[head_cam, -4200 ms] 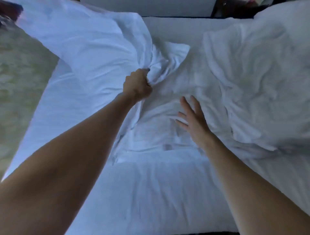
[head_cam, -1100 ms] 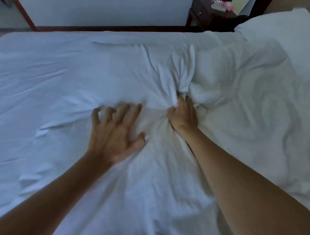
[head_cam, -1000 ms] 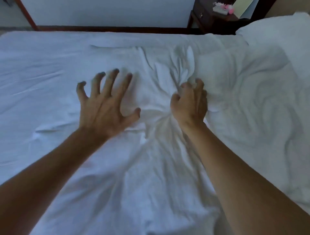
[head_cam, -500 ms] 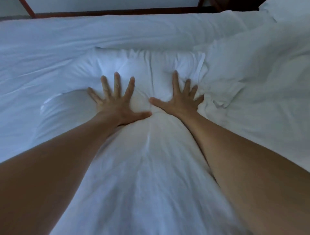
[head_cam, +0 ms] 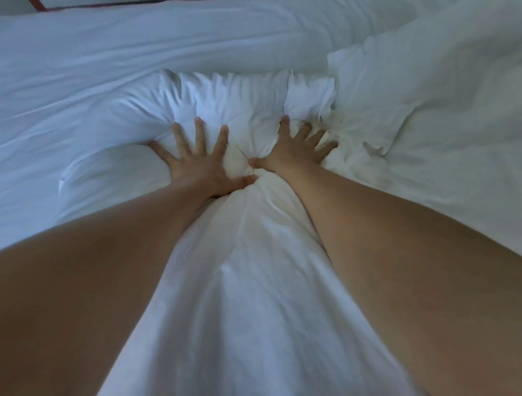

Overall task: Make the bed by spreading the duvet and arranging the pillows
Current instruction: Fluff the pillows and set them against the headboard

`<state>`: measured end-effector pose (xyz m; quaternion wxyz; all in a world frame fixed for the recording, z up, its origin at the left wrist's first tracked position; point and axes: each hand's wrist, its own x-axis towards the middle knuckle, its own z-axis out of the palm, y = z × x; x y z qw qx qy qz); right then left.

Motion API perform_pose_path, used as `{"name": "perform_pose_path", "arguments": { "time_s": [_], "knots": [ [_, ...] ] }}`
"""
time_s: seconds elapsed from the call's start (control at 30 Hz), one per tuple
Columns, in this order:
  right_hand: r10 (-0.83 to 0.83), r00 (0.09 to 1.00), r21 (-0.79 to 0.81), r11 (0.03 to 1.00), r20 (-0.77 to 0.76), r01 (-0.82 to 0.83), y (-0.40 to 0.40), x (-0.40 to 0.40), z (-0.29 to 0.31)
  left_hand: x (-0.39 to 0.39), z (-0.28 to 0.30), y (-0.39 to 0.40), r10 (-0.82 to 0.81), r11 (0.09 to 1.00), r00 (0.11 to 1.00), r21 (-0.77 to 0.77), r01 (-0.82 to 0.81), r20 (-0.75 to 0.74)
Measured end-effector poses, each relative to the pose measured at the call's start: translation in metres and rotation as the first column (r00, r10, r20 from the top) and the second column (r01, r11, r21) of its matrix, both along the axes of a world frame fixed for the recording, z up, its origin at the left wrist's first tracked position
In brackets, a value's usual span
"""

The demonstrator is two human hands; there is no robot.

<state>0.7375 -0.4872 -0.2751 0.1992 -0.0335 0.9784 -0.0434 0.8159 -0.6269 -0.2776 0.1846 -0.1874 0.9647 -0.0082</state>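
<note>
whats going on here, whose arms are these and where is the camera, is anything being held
There is no machine here. The camera sits on a person's head and looks forward and down, so the two bare arms reaching in from the bottom are that person's own.

The left hand and the right hand lie side by side, fingers spread, palms pressing down on a white duvet that covers the bed. The fabric puffs up around the fingers, so the hands sink into it a little. Nothing is gripped: both hands are flat and open.

To the right lies more rumpled white bedding; whether that is a pillow or a fold of the duvet is hard to tell. At the top left corner a strip of reddish wood shows past the bed.
</note>
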Motion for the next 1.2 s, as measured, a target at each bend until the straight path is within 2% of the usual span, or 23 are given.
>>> {"name": "perform_pose_path", "arguments": {
  "time_s": [0.07, 0.13, 0.23, 0.3, 0.4, 0.5, 0.67, 0.83, 0.93, 1.07, 1.2],
  "knots": [
    [-0.008, 0.996, -0.016, 1.0, -0.09, 0.006, -0.007, 0.012, 0.001, 0.005, 0.004, 0.003, 0.012, 1.0, 1.0, 0.001, -0.012, -0.01],
    [0.027, 0.96, -0.056, 0.997, -0.277, -0.044, -0.008, 0.031, 0.0, 0.015, 0.006, 0.01, 0.029, 1.0, 0.999, 0.002, -0.029, -0.03],
    [0.203, 0.806, -0.088, 0.95, -0.556, -0.301, 0.004, 0.069, -0.005, 0.043, 0.006, 0.03, 0.044, 0.999, 0.994, -0.028, -0.047, -0.103],
    [0.249, 0.755, -0.108, 0.915, -0.607, -0.388, 0.018, 0.099, -0.007, 0.069, 0.006, 0.05, 0.04, 0.996, 0.987, -0.071, -0.051, -0.154],
    [0.215, 0.823, -0.18, 0.918, -0.526, -0.355, 0.041, 0.148, -0.002, 0.113, 0.007, 0.076, -0.001, 0.99, 0.984, -0.14, -0.024, -0.177],
    [0.201, 0.845, -0.208, 0.917, -0.495, -0.34, 0.065, 0.193, 0.008, 0.162, 0.014, 0.1, -0.012, 0.993, 0.974, -0.113, -0.014, -0.227],
    [0.276, 0.866, -0.113, 0.93, -0.418, -0.351, 0.107, 0.27, 0.03, 0.252, 0.03, 0.14, 0.007, 1.0, 0.957, 0.003, -0.007, -0.289],
    [0.284, 0.86, -0.081, 0.934, -0.423, -0.348, 0.151, 0.35, 0.043, 0.34, 0.043, 0.172, -0.012, 1.0, 0.958, 0.022, 0.019, -0.286],
    [0.248, 0.881, -0.02, 0.96, -0.403, -0.28, 0.18, 0.386, 0.043, 0.383, 0.05, 0.189, -0.044, 0.998, 0.953, 0.035, 0.056, -0.298],
    [0.056, 0.975, -0.037, 0.997, -0.214, -0.065, 0.212, 0.419, 0.049, 0.424, 0.058, 0.194, -0.091, 0.995, 0.944, 0.016, 0.101, -0.319],
    [0.013, 0.997, -0.048, 0.999, -0.08, -0.017, 0.235, 0.439, 0.052, 0.452, 0.067, 0.181, -0.043, 0.999, 0.943, -0.017, 0.04, -0.329]
  ]
}}
